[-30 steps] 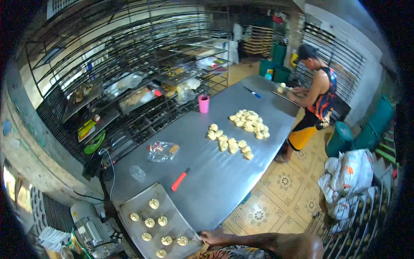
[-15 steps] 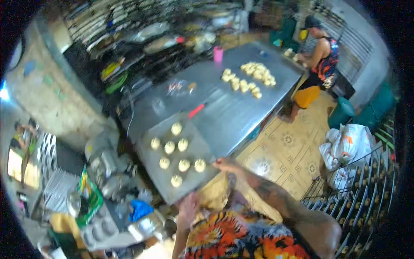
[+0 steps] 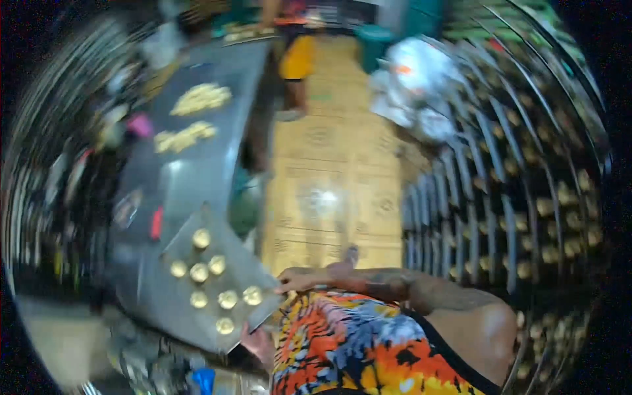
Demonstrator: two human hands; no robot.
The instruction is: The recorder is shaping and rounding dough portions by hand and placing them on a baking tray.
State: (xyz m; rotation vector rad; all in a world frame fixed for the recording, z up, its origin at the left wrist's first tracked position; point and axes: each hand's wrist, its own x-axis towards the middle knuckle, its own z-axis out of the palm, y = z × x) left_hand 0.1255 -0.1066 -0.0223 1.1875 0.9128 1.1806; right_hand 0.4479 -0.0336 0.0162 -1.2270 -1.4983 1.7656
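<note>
A flat grey baking tray (image 3: 240,271) extends in front of me, tilted across the view and overlapping the near end of the metal table. Several pale, round dough pieces (image 3: 199,272) sit apart from one another on it. My right hand (image 3: 299,280) is closed on the tray's right corner, fingers curled at its edge. Lower down, my left hand (image 3: 258,343) holds the near edge; its fingers are partly hidden and blurred. Just beyond the tray a red-handled tool (image 3: 156,222) rests on the table.
Two groups of dough pieces (image 3: 201,99) lie farther up the metal table (image 3: 181,178). A co-worker in orange shorts (image 3: 297,58) stands at its far end. On my right rises a rack (image 3: 487,217) loaded with rows of small round pieces. White sacks (image 3: 418,72) sit by the tiled floor (image 3: 329,158).
My view has swung to the right, bringing the rack and floor aisle into the middle and right. Both hands stay on the tray, which appears turned relative to the table.
</note>
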